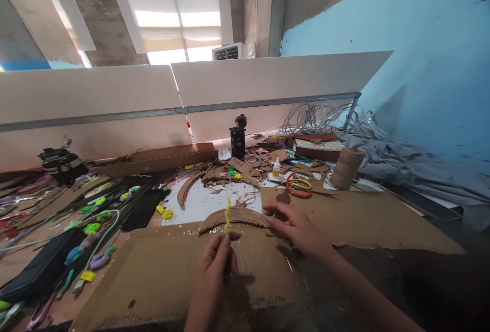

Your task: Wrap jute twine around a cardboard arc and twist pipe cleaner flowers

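Note:
On the cardboard sheet (161, 270) in front of me lies a curved band wrapped in brown twine (245, 216), bowed away from me. A short yellow pipe cleaner (227, 214) stands up from the pinched thumb and fingertips of my left hand (220, 258), crossing in front of the band. My right hand (296, 227) has its fingers bent around the band's right end; its thumb is partly hidden. Behind the band, a second twine-covered arch (229, 176) carries green and yellow pieces. A plain cardboard strip (188, 188) curves to its left.
Scissors with red and yellow handles (298, 185), a small glue bottle (276, 167) and a twine spool (346, 168) stand at the right. A black case (42, 265) and colourful fuzzy pieces (92, 228) fill the left. A black device (238, 140) stands at the back.

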The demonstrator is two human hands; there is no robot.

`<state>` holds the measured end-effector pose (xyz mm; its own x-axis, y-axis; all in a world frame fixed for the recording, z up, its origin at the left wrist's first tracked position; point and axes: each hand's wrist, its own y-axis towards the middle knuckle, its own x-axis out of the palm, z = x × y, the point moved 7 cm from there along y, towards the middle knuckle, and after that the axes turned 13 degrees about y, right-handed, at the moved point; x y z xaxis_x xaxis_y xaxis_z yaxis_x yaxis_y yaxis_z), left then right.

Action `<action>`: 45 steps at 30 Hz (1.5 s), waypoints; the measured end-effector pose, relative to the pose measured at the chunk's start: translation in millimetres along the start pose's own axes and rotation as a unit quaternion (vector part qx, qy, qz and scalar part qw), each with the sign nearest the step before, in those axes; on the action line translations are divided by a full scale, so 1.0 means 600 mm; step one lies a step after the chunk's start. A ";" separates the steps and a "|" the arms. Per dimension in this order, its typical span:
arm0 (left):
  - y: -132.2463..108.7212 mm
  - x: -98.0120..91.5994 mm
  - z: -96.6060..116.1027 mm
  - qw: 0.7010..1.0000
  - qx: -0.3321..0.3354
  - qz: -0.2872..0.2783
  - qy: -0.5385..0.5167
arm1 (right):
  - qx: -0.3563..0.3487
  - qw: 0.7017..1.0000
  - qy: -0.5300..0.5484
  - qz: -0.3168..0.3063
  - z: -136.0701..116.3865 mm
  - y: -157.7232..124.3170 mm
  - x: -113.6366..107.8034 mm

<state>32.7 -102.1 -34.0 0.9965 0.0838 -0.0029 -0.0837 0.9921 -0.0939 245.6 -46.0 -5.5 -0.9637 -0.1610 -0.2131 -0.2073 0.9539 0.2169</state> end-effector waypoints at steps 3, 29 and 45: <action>0.028 -0.052 0.020 0.997 0.027 0.069 -0.022 | -0.019 0.985 -0.167 -0.043 0.017 0.015 0.006; 0.042 -0.005 0.054 0.958 0.029 0.100 -0.269 | 0.127 0.936 0.277 -0.178 -0.029 -0.051 0.194; 0.075 -0.084 0.082 0.942 0.095 0.119 -0.298 | 0.108 0.981 0.119 -0.110 0.000 -0.069 0.089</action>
<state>-21.6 -57.0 10.6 0.7746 0.2869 0.5637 -0.3599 0.9328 0.0199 202.5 -94.3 -25.7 -0.9172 -0.3984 0.0025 -0.3984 0.9170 -0.0213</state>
